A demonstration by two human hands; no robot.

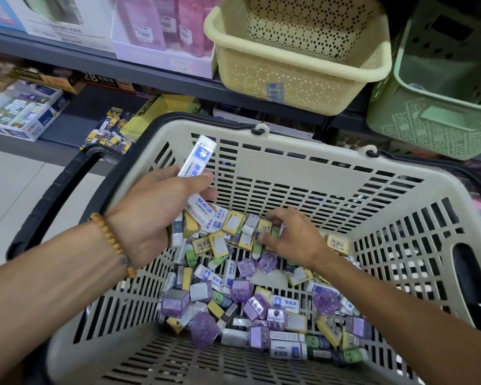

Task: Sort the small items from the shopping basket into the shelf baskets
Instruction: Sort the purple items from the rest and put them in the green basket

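Small boxed erasers (250, 309), white-and-blue, yellow, purple and green, lie heaped on the floor of the beige slotted shopping basket (297, 173), with its black handles folded down. The left hand (161, 207), a wooden bead bracelet (114, 243) at its wrist, has its grip clenched around several long white-and-blue erasers (199, 173) held above the heap. The right hand (292, 237) reaches into the heap, fingertips pinching a small item there. On the shelf behind stand a cream perforated basket (297, 65) and, beside it, a green basket (439, 107).
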